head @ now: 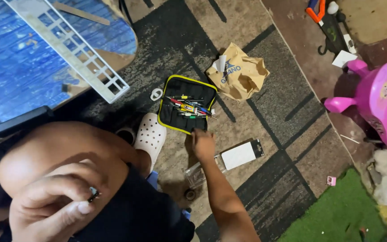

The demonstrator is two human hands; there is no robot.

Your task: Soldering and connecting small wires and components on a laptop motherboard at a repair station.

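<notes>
A: Right hand (202,143) is down at the near edge of the open tool case (187,110), fingers curled on the rim; whether that grip has closed on anything, can't tell. Case lies flat on the rug (265,112), between the white clog (151,136) and the crumpled paper bag (238,71).

B: Left hand (57,204)?

A: Up by the knee, grip pinched shut on a small dark part (93,195) (too small to identify).

B: Tool orientation?

A: Small tools (189,107) lie across the case, long axes running roughly left-right, tips toward the right. My read: pinch one mid-shaft and lift straight so the neighbours stay put.
</notes>
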